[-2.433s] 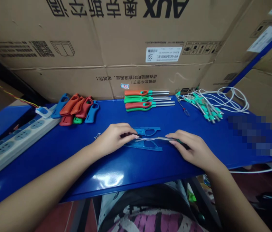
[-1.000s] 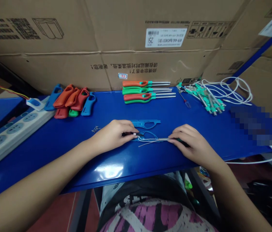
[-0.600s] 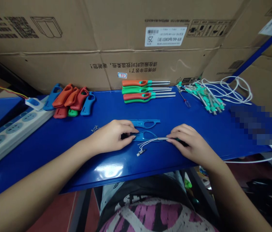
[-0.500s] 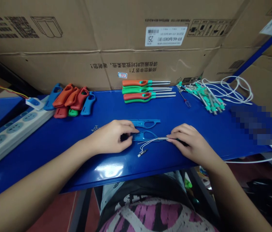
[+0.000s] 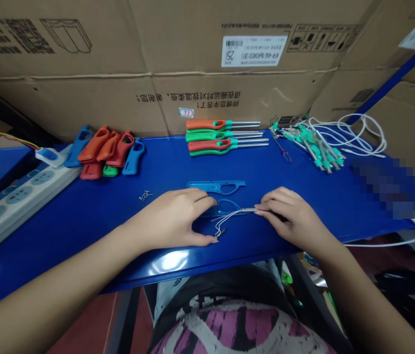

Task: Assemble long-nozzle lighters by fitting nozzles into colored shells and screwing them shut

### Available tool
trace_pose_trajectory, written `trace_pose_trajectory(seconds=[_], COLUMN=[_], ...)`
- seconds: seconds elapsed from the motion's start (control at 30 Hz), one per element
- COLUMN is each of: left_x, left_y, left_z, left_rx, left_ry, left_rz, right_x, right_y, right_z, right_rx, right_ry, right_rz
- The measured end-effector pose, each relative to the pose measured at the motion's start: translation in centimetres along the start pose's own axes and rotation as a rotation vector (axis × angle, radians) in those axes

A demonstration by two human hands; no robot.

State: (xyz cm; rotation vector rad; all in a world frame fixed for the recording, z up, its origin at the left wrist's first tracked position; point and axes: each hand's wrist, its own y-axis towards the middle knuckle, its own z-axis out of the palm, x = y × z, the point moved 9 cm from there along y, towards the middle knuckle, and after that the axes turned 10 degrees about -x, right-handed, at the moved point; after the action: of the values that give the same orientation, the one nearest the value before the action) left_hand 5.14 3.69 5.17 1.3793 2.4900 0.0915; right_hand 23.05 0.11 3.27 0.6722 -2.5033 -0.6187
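Observation:
Between finger and thumb, my right hand (image 5: 288, 214) pinches the end of a thin metal tube (image 5: 248, 210). White wires (image 5: 229, 216) run from the tube to a small dark igniter piece (image 5: 222, 232). My left hand (image 5: 183, 216) is open, its thumb tip at the igniter piece and its index finger apart, near the blue lighter shell half (image 5: 229, 202). That shell half lies under the tube and is partly hidden by my left hand. Behind it is a second blue shell half (image 5: 212, 186), lying flat.
Small screws (image 5: 145, 195) lie left of my hands. Assembled lighters (image 5: 207, 135) are stacked at the back, with coloured handle shells (image 5: 106, 147) to their left. Metal tubes with green parts (image 5: 319, 147), a screwdriver (image 5: 284, 151) and a white cable (image 5: 373, 132) lie right. A power strip (image 5: 19, 194) is far left.
My left hand has opened wider. Its thumb has moved down and right from the shell half to the igniter piece, whose wires have shifted slightly right. My right hand stays in place.

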Motion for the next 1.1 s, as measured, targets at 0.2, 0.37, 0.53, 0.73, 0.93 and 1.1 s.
trace_pose_trajectory(seconds=[0.2, 0.37, 0.53, 0.73, 0.93, 1.1], left_x=[-0.44, -0.50, -0.41, -0.59, -0.68, -1.02], left_y=[-0.37, -0.52, -0.58, -0.67, -0.64, -0.73], left_z=[0.43, 0.65, 0.59, 0.54, 0.61, 0.67], left_rx=[0.015, 0.010, 0.006, 0.006, 0.007, 0.000], left_ry=[0.055, 0.089, 0.095, 0.097, 0.107, 0.129], left_rz=[0.019, 0.044, 0.050, 0.052, 0.053, 0.075], right_x=[-0.05, -0.13, -0.03, 0.00, 0.29, 0.72], right_y=[0.08, 0.12, 0.21, 0.10, -0.08, 0.04], right_z=[-0.16, -0.31, -0.71, -0.19, -0.02, -0.06], right_rx=[-0.036, -0.053, -0.095, -0.042, -0.021, 0.001], right_ry=[0.091, 0.127, 0.151, 0.096, -0.018, -0.054], right_rz=[0.036, 0.053, 0.067, 0.047, 0.007, -0.004])
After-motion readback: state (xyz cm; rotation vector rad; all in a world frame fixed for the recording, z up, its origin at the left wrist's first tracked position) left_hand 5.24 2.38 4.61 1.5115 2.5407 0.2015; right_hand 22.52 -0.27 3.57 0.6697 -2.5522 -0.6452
